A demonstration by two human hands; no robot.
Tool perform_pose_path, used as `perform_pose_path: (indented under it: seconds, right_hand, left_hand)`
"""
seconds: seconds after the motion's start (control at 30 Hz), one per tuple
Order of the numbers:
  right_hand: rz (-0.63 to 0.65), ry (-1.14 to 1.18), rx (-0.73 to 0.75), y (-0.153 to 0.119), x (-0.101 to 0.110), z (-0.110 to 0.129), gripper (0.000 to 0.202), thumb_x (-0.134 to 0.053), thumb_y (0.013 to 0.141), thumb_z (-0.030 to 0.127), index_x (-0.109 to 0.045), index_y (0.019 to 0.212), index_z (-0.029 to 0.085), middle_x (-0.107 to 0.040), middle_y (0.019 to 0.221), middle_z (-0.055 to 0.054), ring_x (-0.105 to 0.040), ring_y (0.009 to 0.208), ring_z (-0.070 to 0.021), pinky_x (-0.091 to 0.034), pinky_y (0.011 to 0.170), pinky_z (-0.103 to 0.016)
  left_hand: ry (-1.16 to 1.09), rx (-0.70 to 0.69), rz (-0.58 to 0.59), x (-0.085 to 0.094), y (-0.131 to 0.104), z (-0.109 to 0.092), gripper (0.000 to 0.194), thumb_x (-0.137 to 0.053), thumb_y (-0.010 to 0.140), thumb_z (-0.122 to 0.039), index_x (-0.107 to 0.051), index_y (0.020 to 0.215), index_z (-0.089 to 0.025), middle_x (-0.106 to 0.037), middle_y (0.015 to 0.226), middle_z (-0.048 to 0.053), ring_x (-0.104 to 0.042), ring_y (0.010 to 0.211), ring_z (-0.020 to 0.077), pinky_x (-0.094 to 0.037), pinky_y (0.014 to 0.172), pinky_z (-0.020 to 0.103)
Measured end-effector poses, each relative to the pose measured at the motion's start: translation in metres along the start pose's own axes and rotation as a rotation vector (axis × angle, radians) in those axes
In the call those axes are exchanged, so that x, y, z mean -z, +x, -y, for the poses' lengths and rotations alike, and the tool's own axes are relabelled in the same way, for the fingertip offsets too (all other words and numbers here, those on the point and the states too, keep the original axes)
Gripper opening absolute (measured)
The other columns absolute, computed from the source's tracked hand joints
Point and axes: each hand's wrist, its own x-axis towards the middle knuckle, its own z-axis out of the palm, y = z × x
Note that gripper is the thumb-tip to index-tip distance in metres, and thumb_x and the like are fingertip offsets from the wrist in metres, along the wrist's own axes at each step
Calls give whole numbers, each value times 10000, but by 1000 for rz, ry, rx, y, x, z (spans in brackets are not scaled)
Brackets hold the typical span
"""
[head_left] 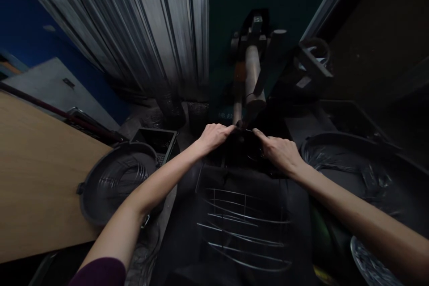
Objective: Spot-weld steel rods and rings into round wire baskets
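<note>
Thin wire point(249, 130), bright, stiff-looking, at the lower tip of the machine, in front of the person; very short visible stretch, rest lost in shadow. Machine: smooth, dull metal cylinder point(253, 71) angled down toward the hands, slimmer rod beside it, flat dark green body point(224, 18) behind. Wire rack point(234, 233), shiny thin rods, some curved, some straight, lies nearer the person on a dark surface, below both hands.

Left hand point(214, 137): palm down, fingers bunched and pointing right, fingertips at the machine tip; whether they grip anything, cannot tell, too dark. Right hand point(280, 152): comes in from the right, index extended, fingertips together on the wire's near end. Both forearms slant inward to meet at the tip; purple sleeve point(100, 272) on left arm.

Around: round black tub point(90, 187) left, holding loose wire hoops point(134, 172); dark rectangular crate point(152, 132) just behind it. Bigger dark tub point(335, 176) right, clear crinkled plastic-like or wiry stuff inside, unclear; right forearm crosses in front of it. Bowl point(372, 259) of small shiny pieces, bottom right. Pale, smooth wood-look panel point(43, 174) far left, partly behind left tub. Ribbed metal sheeting point(144, 22) at back.
</note>
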Motion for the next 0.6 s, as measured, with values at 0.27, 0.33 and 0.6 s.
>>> perform_pose_path:
  seconds: [0.27, 0.33, 0.6]
  right_hand:
    - [26, 45, -3, 5, 7, 0, 558, -359, 894, 139, -327, 1441, 243, -697, 925, -104, -665, 789, -262, -458, 629, -312]
    - [36, 61, -5, 5, 8, -1, 552, -356, 896, 141, -337, 1438, 243, -697, 925, -110, -665, 798, -272, -460, 631, -320]
    - [15, 149, -27, 6, 9, -4, 493, -333, 921, 191, -395, 1404, 274, -690, 924, -125, -664, 782, -262, -435, 614, -296]
  left_hand:
    - [-2, 4, 31, 4, 6, 4, 329, -388, 919, -278, -563, 1196, -293, -702, 914, 72, -665, 799, 226, -442, 652, 271]
    - [3, 10, 42, 6, 6, 4, 326, -387, 919, -298, -577, 1184, -281, -699, 889, 80, -665, 791, 225, -440, 654, 268]
    - [-86, 25, 54, 13, 4, 5, 335, -377, 926, -341, -588, 1182, -293, -704, 939, 63, -660, 828, 209, -433, 659, 247]
